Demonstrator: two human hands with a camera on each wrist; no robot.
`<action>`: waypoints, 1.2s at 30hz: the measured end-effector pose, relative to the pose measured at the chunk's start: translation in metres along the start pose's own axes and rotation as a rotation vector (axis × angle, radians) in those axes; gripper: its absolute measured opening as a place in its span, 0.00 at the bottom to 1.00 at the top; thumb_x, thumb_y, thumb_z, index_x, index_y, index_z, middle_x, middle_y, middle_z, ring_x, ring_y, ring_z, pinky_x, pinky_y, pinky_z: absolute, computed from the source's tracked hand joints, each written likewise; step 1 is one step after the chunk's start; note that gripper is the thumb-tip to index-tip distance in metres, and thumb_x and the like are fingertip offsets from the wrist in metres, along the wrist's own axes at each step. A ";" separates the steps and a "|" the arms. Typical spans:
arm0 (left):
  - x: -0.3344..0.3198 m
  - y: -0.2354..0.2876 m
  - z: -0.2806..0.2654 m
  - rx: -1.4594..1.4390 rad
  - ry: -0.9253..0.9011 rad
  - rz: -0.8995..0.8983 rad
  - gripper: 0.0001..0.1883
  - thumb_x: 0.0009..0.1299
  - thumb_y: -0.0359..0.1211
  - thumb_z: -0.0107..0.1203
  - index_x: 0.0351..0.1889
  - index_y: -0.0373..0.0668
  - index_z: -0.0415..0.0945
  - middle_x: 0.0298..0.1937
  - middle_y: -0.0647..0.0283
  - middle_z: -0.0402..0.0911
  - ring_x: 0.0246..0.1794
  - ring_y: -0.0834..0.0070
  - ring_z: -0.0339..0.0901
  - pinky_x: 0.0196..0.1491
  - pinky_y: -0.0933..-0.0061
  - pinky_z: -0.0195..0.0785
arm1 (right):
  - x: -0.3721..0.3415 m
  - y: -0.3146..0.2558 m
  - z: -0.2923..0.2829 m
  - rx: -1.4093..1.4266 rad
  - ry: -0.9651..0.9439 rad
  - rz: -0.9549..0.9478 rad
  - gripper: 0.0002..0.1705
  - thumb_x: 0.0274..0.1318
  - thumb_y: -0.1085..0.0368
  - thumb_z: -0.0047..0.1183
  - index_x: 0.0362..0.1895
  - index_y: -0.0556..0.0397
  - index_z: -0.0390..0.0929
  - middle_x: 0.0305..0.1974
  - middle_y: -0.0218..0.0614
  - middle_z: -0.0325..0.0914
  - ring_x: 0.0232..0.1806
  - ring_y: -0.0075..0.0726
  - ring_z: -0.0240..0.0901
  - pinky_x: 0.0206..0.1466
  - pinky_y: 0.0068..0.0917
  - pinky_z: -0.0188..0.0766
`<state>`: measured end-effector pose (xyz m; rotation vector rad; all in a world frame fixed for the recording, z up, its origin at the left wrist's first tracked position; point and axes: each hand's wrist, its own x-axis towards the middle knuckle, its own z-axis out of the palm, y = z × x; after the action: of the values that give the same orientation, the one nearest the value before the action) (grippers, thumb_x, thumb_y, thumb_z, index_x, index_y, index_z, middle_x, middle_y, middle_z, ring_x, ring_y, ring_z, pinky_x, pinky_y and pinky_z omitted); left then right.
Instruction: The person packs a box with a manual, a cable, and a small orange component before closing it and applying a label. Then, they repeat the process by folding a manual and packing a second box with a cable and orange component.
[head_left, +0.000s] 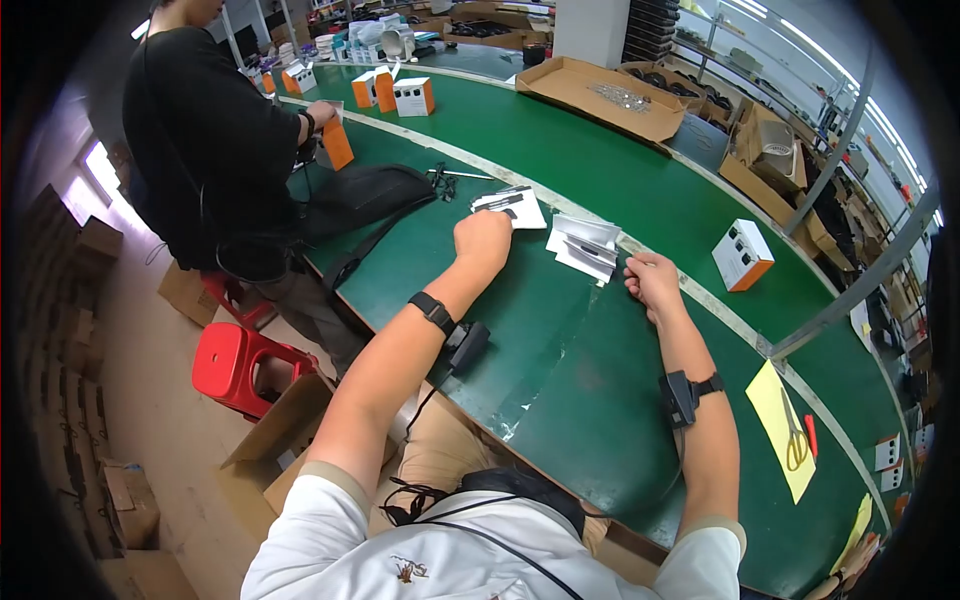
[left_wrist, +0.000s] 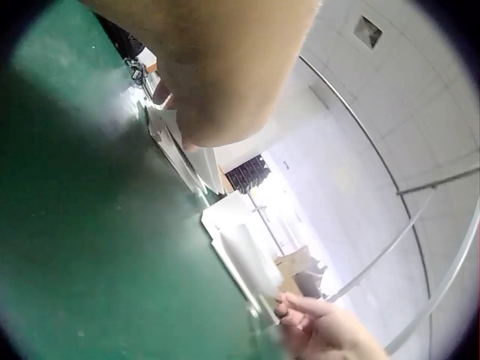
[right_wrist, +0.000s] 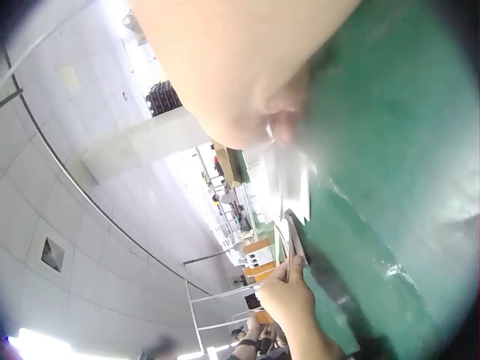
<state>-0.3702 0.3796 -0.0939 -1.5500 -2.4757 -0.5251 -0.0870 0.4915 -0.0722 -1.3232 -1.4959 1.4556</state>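
My left hand (head_left: 483, 240) grips the near left edge of a small stack of white leaflets (head_left: 530, 215) with dark print. In the right wrist view, the thumb and fingers of that left hand (right_wrist: 289, 304) pinch the leaflets. Just right of them, folded white papers (head_left: 580, 228) stand partly opened on the green table, with a dark strip among the folds. My right hand (head_left: 655, 285) is at their right side, fingers curled. The left wrist view has the right hand's fingertips (left_wrist: 283, 306) by the papers' edge (left_wrist: 244, 255); whether they pinch it is unclear.
A white-orange box (head_left: 742, 256) stands at right, others (head_left: 413, 97) at far left. Scissors (head_left: 796, 447) and a red pen-like item lie by a yellow sheet (head_left: 775, 400). A black bag (head_left: 375, 195) lies left, beside another person (head_left: 215, 140). A metal post (head_left: 830, 305) rises right.
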 end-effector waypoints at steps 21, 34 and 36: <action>-0.064 0.072 -0.041 -1.649 -0.566 -0.156 0.14 0.80 0.36 0.52 0.54 0.34 0.77 0.47 0.62 0.82 0.46 0.76 0.82 0.43 0.72 0.82 | -0.084 -0.017 0.017 -0.244 -0.014 -0.599 0.20 0.63 0.68 0.60 0.60 0.52 0.81 0.41 0.36 0.86 0.38 0.30 0.83 0.38 0.27 0.77; -0.074 0.067 -0.035 -1.505 -0.405 -0.074 0.15 0.69 0.28 0.66 0.51 0.33 0.79 0.42 0.63 0.85 0.34 0.81 0.80 0.33 0.79 0.75 | -0.093 -0.018 0.024 -0.068 -0.418 -0.376 0.27 0.60 0.62 0.63 0.62 0.58 0.76 0.53 0.39 0.80 0.53 0.28 0.75 0.55 0.28 0.74; -0.074 0.069 -0.030 -1.459 -0.398 -0.045 0.14 0.68 0.28 0.66 0.50 0.33 0.81 0.39 0.63 0.86 0.31 0.82 0.79 0.31 0.80 0.74 | -0.089 -0.020 0.021 -0.038 -0.396 -0.262 0.24 0.62 0.61 0.63 0.59 0.60 0.78 0.48 0.36 0.81 0.48 0.25 0.75 0.51 0.25 0.73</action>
<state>-0.2770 0.3340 -0.0765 -2.0231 -2.3075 -2.6302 -0.0869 0.4031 -0.0401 -0.8467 -1.8754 1.5795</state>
